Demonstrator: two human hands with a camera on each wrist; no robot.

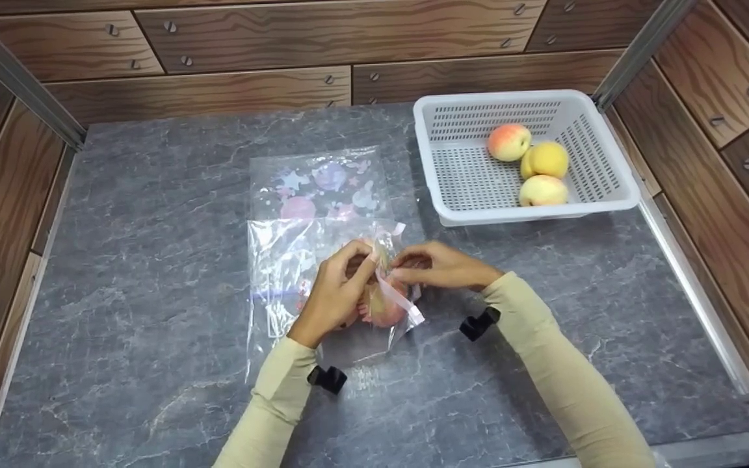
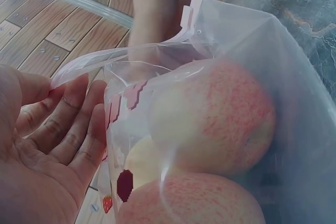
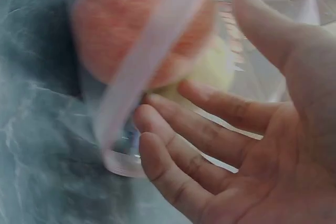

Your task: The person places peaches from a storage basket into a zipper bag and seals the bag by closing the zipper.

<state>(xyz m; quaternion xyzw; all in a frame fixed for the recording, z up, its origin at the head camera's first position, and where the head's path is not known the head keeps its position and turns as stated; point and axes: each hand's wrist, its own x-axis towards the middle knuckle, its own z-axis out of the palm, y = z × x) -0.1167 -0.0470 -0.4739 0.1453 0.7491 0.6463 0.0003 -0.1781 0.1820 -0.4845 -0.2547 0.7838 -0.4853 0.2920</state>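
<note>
A clear zip bag with a pale pink closure strip holds peaches with red and cream skin. My left hand pinches the bag's mouth edge between thumb and fingers, drawing that side outward in the left wrist view. Opposite it, my right hand is at the strip. In the right wrist view its fingers are spread and loosely straight beside a blurred peach in the bag, with the thumb apart near the mouth. The bag's mouth stands parted.
Flat clear bags lie under and behind the filled one, including one printed with pastel planets and stars. A white perforated basket at the back right holds several peaches. Wood-patterned walls enclose the grey marbled table.
</note>
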